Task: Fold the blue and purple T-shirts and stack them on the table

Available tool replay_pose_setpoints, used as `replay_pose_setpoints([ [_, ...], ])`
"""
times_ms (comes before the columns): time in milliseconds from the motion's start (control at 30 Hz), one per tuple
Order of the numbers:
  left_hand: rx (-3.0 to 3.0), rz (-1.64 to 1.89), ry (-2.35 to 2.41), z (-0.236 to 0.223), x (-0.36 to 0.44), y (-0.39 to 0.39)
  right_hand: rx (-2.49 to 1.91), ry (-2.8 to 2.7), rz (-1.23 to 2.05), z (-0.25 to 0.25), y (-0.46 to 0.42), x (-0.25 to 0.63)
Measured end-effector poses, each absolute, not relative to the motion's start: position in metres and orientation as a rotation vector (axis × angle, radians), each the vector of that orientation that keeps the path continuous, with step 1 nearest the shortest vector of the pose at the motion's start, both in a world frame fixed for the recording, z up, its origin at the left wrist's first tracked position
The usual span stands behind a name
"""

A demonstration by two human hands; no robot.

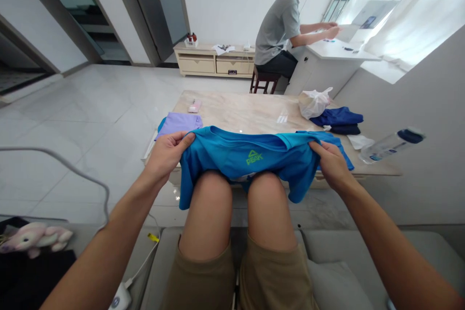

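A blue T-shirt (236,151) with a green PEAK logo is stretched between my two hands above my knees. My left hand (169,151) pinches its left shoulder, thumb on top. At the opposite shoulder, my right hand (330,160) grips the fabric in the same way. The neckline faces away from me, and the lower part of the shirt hangs down beyond my knees, mostly hidden. Behind my left hand lies a folded lilac garment (179,125) on the table. Another blue garment (339,147) rests on the table just past my right hand.
The marble-topped coffee table (236,111) carries a white plastic bag (314,102), dark blue folded clothes (337,117), a clear water bottle (390,146) and a small pink packet (194,105). A plush toy (36,238) lies on the sofa. Another person (278,24) sits at a white desk.
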State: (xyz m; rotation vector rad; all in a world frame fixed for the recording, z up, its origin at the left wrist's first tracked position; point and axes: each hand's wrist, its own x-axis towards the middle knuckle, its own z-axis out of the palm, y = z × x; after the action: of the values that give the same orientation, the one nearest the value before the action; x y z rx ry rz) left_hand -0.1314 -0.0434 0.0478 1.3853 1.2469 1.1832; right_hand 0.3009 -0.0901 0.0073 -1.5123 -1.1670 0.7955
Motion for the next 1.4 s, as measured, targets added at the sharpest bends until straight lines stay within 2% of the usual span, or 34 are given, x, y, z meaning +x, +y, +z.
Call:
replay_pose_setpoints([
  [367,1.091,1.163,1.255,0.000,-0.124,-0.004,-1.584,-1.132,0.781,-0.010,-0.042,0.293],
  [567,1.150,1.234,1.253,-0.018,-0.110,0.010,-1.490,-1.247,0.647,-0.005,0.001,0.272],
  [767,1.270,1.295,1.271,-0.006,-0.131,0.009,-1.452,-1.319,0.567,0.011,0.005,0.290],
  [933,1.294,1.349,1.243,0.021,-0.118,-0.002,-1.546,-1.343,0.230,0.031,-0.032,0.266],
  [1000,1.354,1.325,1.202,0.028,-0.093,-0.015,-1.541,-1.387,0.338,0.033,-0.054,0.235],
  [1100,1.558,1.181,1.101,0.031,-0.052,-0.045,-1.411,-1.435,0.978,0.034,-0.080,0.185],
  [1167,1.701,1.097,1.049,0.031,-0.033,-0.067,-1.305,-1.360,1.181,0.035,-0.088,0.163],
  [1400,1.880,0.961,0.974,0.035,-0.055,-0.091,-1.223,-1.259,1.097,0.046,-0.063,0.158],
])
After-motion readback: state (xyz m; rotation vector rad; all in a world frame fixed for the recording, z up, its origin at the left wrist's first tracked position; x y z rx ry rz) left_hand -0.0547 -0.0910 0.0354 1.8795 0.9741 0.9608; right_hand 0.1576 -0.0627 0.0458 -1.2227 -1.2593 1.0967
